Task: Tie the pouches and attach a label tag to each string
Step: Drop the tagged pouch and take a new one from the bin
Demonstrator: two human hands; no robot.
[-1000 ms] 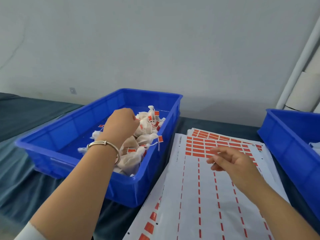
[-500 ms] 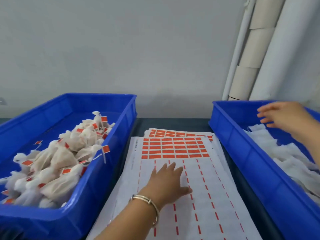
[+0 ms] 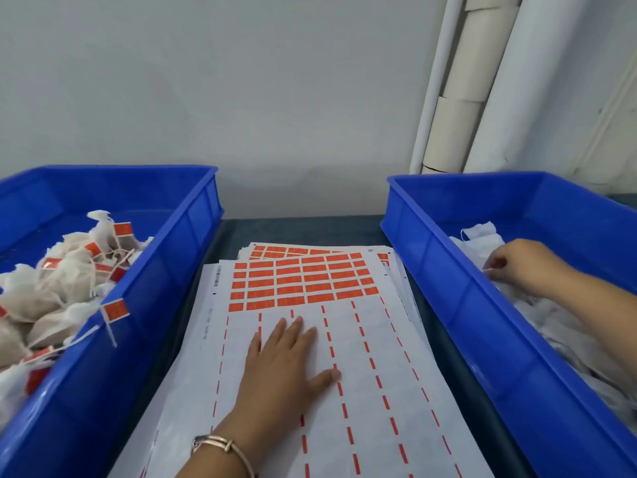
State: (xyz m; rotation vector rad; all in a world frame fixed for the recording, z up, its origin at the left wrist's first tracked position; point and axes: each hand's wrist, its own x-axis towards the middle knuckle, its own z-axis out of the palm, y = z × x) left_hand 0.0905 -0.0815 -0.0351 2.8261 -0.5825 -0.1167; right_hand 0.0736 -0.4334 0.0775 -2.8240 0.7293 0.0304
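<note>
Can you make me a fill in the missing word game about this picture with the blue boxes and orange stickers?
1. The left hand lies flat on the ____ sheet.
2. The tied pouches with tags sit in the ____ bin.
3. The right hand reaches into the ____ bin.
4. Both bins are ____.

Missing words: sticker; left; right; blue

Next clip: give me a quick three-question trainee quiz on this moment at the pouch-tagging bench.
1. True or false: the left hand lies flat on the label sheet.
2. Which bin holds the tagged pouches? A) left bin B) right bin
3. Where is the right hand reaching?

Key: 1. True. 2. A. 3. Into the right bin, among the white untied pouches.
</note>
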